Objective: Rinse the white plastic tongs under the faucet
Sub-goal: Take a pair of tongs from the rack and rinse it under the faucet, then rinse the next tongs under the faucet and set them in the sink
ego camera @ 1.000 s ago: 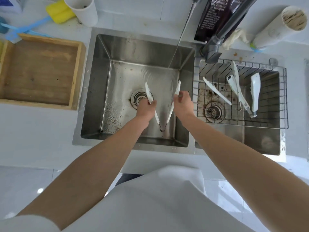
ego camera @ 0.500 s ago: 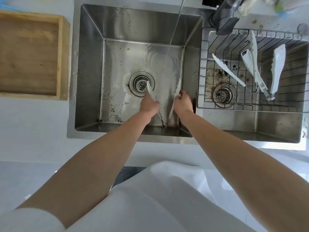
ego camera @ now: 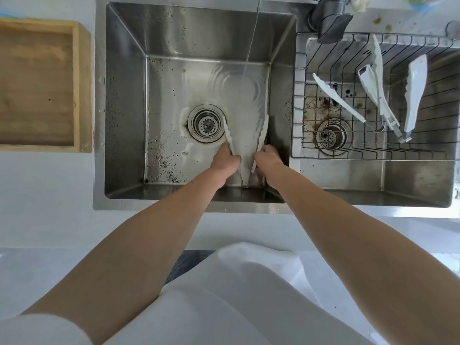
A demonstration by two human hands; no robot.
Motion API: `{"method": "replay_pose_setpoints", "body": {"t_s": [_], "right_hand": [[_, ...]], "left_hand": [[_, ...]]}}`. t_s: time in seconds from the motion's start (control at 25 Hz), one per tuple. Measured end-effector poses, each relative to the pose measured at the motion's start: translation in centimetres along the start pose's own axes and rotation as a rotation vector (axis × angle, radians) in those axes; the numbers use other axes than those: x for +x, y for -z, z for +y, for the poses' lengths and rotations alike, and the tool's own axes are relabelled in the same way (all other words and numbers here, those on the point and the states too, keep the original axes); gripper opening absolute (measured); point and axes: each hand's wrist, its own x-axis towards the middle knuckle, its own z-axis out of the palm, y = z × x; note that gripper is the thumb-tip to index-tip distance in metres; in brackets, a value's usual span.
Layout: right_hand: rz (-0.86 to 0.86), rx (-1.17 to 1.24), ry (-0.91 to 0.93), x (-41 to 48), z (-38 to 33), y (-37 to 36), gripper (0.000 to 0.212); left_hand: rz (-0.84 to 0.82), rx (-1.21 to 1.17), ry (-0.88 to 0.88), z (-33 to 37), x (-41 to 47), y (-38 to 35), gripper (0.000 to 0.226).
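Water runs from the faucet (ego camera: 331, 23), but the stream (ego camera: 251, 41) lands on the sink (ego camera: 124, 95) floor just beyond the tongs (ego camera: 227, 131), so the rinse looks unfinished. The tongs are spread in a V, hinge toward the person. The left hand (ego camera: 224, 161) grips one arm and the right hand (ego camera: 270, 159) the other, fingers seemingly curled round each.

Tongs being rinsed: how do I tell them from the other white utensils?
In the left basin, right of the drain, the tongs open in a V. The left hand grips one arm, the right hand the other; the other utensils lie untouched in the rack.
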Motion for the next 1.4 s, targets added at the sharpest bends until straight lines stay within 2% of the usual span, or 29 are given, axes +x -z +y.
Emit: {"method": "replay_pose_setpoints", "body": {"t_s": [0.12,0.28,0.48,0.64,0.92,1.12,1.4], "right_hand": [[-0.007,0.022,0.009,0.0,0.5,0.0,0.034],[0.003,0.011,0.042,-1.8,1.0,0.3,0.020],[0.014,0.007,0.199,-5.8,0.5,2.0,0.048],[0.006,0.123,0.331,-8.6,0.3,5.0,0.042],[0.064,0.181,0.529,-10.2,0.7,15.3,0.027],[0.217,0.104,0.601,-8.8,1.9,23.4,0.029],[0.340,-0.134,0.652,-4.6,3.2,33.1,0.041]], "left_hand": [[-0.011,0.001,-0.019,0.0,-0.4,-0.1,0.047],[0.015,0.014,-0.025,0.6,-1.6,0.6,0.040],[0.092,-0.066,-0.076,2.3,-4.3,1.2,0.046],[0.077,-0.264,-0.193,5.1,-8.0,0.2,0.029],[0.019,-0.300,-0.373,10.8,-12.9,-4.3,0.016],[-0.015,-0.276,-0.399,14.5,-14.4,-9.9,0.016],[-0.039,-0.281,-0.300,18.7,-12.4,-19.4,0.047]]}}
